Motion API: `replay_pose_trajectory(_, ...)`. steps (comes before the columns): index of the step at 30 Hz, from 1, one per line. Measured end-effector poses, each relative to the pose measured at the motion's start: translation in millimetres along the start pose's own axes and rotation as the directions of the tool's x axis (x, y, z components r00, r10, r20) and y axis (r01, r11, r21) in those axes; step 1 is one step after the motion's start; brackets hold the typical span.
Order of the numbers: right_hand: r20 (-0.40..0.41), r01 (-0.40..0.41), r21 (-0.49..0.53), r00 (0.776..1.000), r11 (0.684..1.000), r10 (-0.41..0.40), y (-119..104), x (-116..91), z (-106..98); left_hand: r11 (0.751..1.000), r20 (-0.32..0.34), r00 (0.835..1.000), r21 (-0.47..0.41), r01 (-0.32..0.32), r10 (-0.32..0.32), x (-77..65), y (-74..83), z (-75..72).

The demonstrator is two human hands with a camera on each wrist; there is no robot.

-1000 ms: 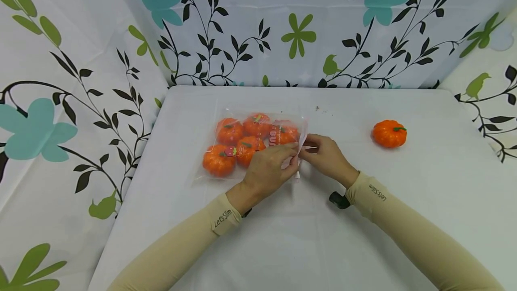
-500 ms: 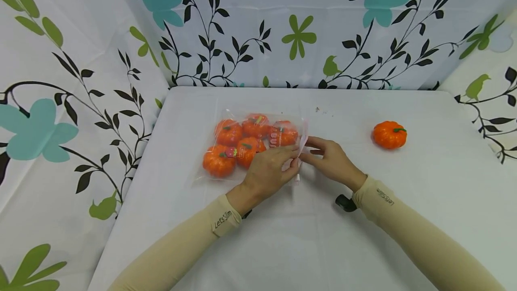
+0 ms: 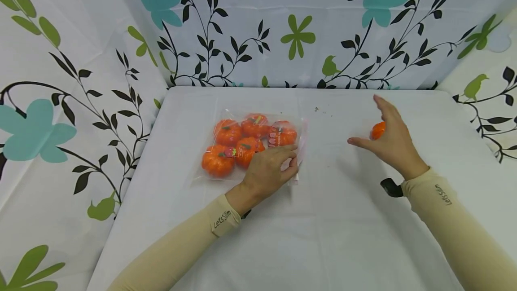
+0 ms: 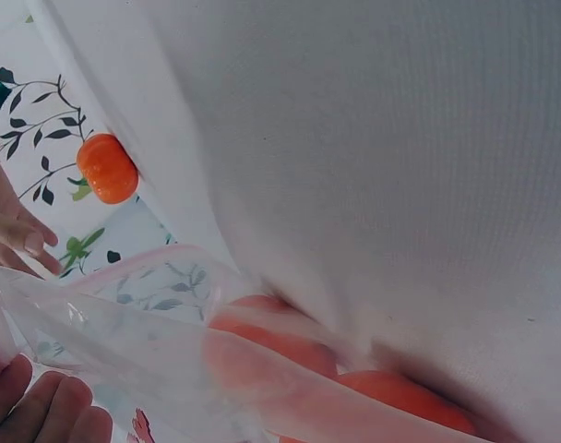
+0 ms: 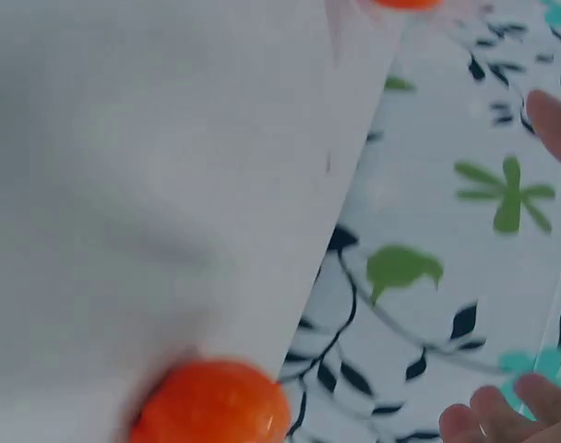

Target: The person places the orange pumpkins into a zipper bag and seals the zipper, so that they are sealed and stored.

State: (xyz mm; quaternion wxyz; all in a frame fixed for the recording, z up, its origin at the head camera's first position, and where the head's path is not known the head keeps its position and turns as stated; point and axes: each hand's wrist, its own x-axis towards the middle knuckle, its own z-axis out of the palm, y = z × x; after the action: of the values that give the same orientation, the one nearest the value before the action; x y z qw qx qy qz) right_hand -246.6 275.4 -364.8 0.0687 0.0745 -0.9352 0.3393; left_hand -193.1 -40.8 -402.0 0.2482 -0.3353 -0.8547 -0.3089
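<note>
A clear plastic bag [image 3: 304, 130] with pink edging and red print lies on the white table, several small orange pumpkins [image 3: 218, 161] inside it. My left hand [image 3: 264, 169] pinches the bag near its right-hand opening. In the left wrist view, the lifted film [image 4: 105, 337] stands apart from the table, and curled fingertips [image 4: 50, 411] grip its edge. One loose orange pumpkin [image 3: 377, 131] lies at the right, mostly hidden behind my right hand [image 3: 397, 147] in the head view. That hand hovers above it with thumb and fingers spread, holding nothing.
The white-covered table [image 3: 323, 237] ends at a back edge against a hanging cloth [image 3: 250, 12] printed with leaves, birds and flowers. A few tiny dark specks [image 3: 317, 109] lie beyond the bag. Dark wrist cameras [image 3: 392, 187] sit under the sleeves.
My right hand has let go of the bag's opening and moved right to the loose pumpkin, its fingers spreading. The left hand and the bag have stayed in place.
</note>
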Motion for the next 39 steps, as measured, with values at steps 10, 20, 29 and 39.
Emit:
replay_pose_trajectory(10,0.031,-0.185,-0.054,0.982,0.981,0.187,62,12,-33,1.000,0.001,1.000,0.007,0.003,-0.003,-0.2,0.4,0.3)
replay_pose_trajectory(20,0.161,-0.345,-0.048,0.924,0.937,0.348,96,6,-27,1.000,-0.013,1.000,0.018,-0.018,0.019,0.6,0.8,0.4)
replay_pose_trajectory(29,0.133,-0.371,-0.009,0.920,0.928,0.369,105,0,-18,1.000,-0.016,1.000,0.022,-0.019,0.020,0.6,0.9,0.6)
replay_pose_trajectory(39,0.095,-0.420,-0.007,0.903,0.908,0.419,96,-3,-12,1.000,-0.017,1.000,0.025,-0.013,0.014,0.5,1.8,-0.1)
